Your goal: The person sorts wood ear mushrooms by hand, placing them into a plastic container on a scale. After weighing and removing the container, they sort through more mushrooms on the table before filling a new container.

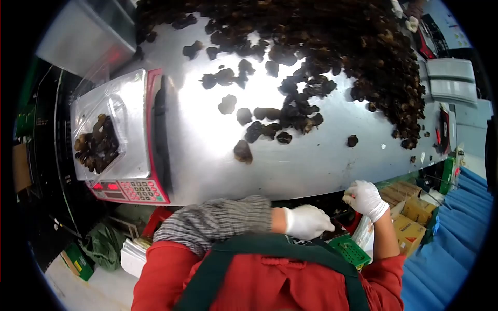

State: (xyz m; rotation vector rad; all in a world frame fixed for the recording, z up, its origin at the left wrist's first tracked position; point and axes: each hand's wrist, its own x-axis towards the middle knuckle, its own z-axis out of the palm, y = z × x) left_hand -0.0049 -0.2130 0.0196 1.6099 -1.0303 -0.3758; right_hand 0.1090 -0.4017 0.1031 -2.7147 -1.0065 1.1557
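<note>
My left hand (309,222), in a white glove, is held close to my body below the table's front edge. Its fingers are curled together, and what they hold, if anything, is hidden. My right hand (367,198), also gloved in white, is raised a little to the right with bent fingers; I cannot make out anything in them. A green plastic basket (351,251) lies below and between the hands. Dark brown, wrinkled pieces (301,114), like dried mushrooms, are spread on the metal table (207,171) in front of me.
On the left, a red-edged digital scale (136,189) bears a clear plastic bag or tray with dark pieces (98,142). Behind it stands a translucent bin (83,39). Cardboard boxes (407,233) sit low at the right. Another person's gloved hand (412,24) shows at the far right.
</note>
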